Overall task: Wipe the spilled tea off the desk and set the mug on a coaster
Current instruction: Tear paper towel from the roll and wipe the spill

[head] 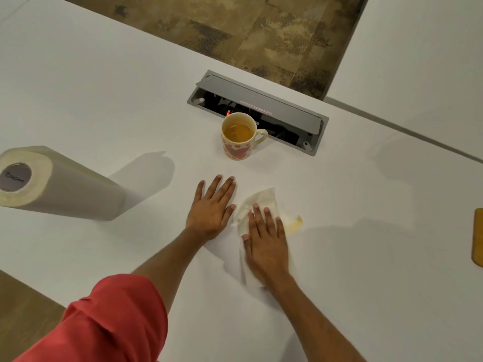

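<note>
On the white worktop [104,100], left hand [211,207] rests flat and empty while right hand [266,241] presses the paper towel [261,199]; best sweep it rightward over the tea stain [294,224].

Mug [238,142]: cream, red heart pattern, amber tea. Desk [104,100]: white. Paper towel [261,202]: white, yellow-stained edge.

Both arms reach forward from the near edge, forearms bare, a red sleeve [109,317] bunched on the left upper arm. Left hand [213,205] lies flat, palm down, fingers spread. Right hand [266,242] presses flat too, fingers together, pointing far, just right of it.
</note>
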